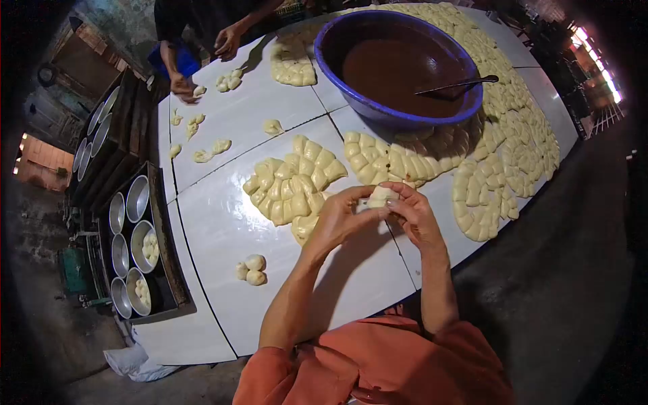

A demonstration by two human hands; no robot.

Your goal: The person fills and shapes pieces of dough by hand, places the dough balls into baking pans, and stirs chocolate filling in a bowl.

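Note:
Between my two hands, above the white tiled table (223, 297), is a small pale dough piece (383, 194). My left hand (343, 214) holds it from the left, its fingers curled. On the other side my right hand (413, 212) pinches the same piece with thumb and fingers. Just left of my hands lies a cluster of cut dough pieces (290, 182). A further spread of dough (378, 158) sits beyond my fingertips. Three round dough balls (255, 270) rest together, touching, near my left forearm.
A blue basin (398, 118) of brown filling with a spoon (459, 86) stands at the back. More dough pieces (482, 196) cover the right side. Round metal tins (138, 199) sit in trays at left. Across the table, a co-worker's hands (183, 88) are near small dough pieces.

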